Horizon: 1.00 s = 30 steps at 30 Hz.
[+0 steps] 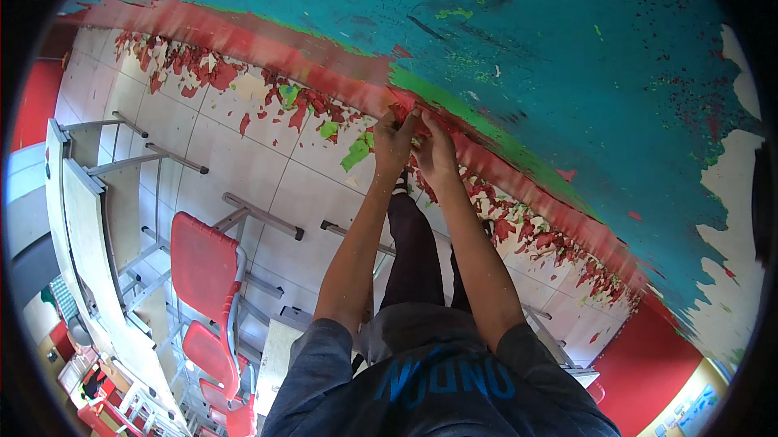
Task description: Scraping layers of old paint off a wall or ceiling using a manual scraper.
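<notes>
A wall of flaking teal paint (567, 48) has a red painted band (324, 60) along its lower part. Both my hands meet at this band, fingers bent and close together. My left hand (393, 144) pinches a lifted bit of red peeling paint (403, 100). Right beside it, my right hand (436, 152) has its fingers curled at the same spot, also on the loose paint. The fingertips are partly hidden against the wall. A strip of green paint (454, 109) shows just above the band, right of my hands.
Red, cream and green paint flakes (219, 72) litter the tiled floor (235, 166) along the wall's foot. At the left stand red chairs (203, 267) and pale tables with metal legs (89, 226). My legs (413, 251) are below my hands. A red surface (640, 356) lies at lower right.
</notes>
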Tool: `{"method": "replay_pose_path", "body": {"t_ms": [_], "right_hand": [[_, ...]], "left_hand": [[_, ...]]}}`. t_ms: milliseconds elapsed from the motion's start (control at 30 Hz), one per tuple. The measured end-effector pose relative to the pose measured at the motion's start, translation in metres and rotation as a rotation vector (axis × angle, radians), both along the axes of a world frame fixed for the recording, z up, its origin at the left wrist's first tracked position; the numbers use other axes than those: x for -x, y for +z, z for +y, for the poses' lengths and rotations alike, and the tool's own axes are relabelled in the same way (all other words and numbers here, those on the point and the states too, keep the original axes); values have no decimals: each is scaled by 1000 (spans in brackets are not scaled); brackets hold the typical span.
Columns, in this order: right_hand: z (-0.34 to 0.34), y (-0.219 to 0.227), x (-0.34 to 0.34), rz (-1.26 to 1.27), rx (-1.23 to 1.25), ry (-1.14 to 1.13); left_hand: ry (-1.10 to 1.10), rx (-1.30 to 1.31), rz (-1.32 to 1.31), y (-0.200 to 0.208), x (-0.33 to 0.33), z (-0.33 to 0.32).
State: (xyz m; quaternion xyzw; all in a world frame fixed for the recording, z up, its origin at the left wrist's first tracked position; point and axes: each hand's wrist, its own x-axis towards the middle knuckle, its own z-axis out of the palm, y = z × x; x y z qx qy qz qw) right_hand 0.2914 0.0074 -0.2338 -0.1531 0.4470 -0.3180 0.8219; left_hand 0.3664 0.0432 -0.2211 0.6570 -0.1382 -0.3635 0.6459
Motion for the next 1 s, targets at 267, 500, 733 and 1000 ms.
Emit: {"method": "replay_pose_path", "body": {"t_ms": [267,500,733,1000], "right_hand": [[0,-12,-3,320,58,63],[-3,-30,21,468,162,319],[-9,5,27,274,135,133],[21,-30,24,516,408,42]], "left_hand": [[-35,65,-16,-49,8,15],[-152,62,253,-42,2,29],[-180,141,179,-5,-7,-4],[-186,-32,-342,-43,25,12]]}}
